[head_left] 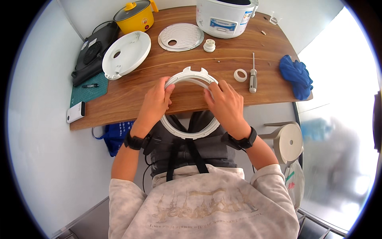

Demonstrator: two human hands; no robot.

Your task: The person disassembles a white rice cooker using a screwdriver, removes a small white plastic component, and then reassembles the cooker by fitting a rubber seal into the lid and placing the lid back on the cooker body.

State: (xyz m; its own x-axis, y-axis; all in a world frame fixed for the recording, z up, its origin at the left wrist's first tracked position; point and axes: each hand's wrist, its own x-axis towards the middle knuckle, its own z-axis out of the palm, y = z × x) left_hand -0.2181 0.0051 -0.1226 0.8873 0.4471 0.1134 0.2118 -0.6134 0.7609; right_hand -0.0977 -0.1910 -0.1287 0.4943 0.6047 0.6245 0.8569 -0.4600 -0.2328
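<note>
My left hand (156, 102) grips the left side of a large white plastic ring (191, 134), fingers closed round it. My right hand (226, 104) holds the ring's upper right side with bent fingers. The ring is held at the table's front edge, tabs at its top, its lower part over my lap. A thinner pale band (193, 81) curves inside its upper part; whether it is separate I cannot tell. Beyond it lie a small white ring (240, 78), a screwdriver (253, 81) and a white cylindrical fitting (209, 47).
On the wooden table (179, 63) are a white lid (133, 53), dotted plate (183, 34), appliance body (221, 16), yellow pot (137, 22), black appliance (91, 55), green mat (75, 95), white device (75, 112) and blue cloth (296, 75). A stool (286, 145) stands right, a blue bag (113, 139) left.
</note>
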